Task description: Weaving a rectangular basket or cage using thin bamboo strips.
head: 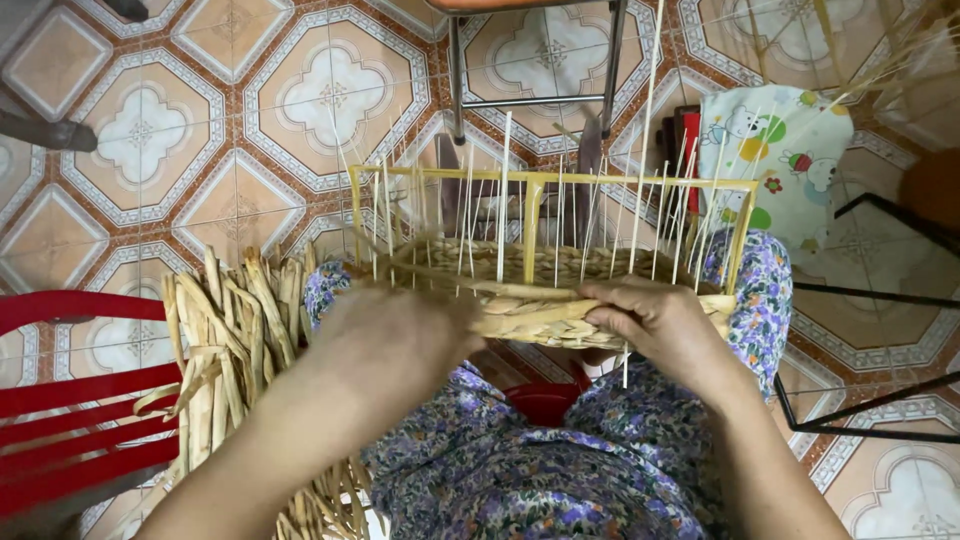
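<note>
Right hand: I see my right hand (660, 325) curled over the near wall of the half-woven basket (545, 290), fingers closed on a flat dried strand (520, 322) that lies along the top woven row.
Left hand: my left hand (395, 345) is blurred; it sits against the near-left corner of the basket, fingers bent inward, and I cannot tell exactly what they pinch.
Strand axis: the strand runs left to right across my view, its long axis level with the basket's near wall, stretched between my two hands.
Basket: it rests on my lap, opening facing up and away from me, long side running left to right.
Frame: a yellow frame (535, 185) outlines the rim, and thin pale upright stakes (503, 190) rise from the woven part, pointing up and away.
Weave: only the lowest band is woven; above it the stakes stand bare.
Spare material: a bundle of dried strands (225, 340) lies just left of my left arm, long axis running towards me.
Around: a red plastic chair (70, 400) sits at the far left, a printed cloth (790, 160) at upper right, on the patterned tile floor (250, 110).
</note>
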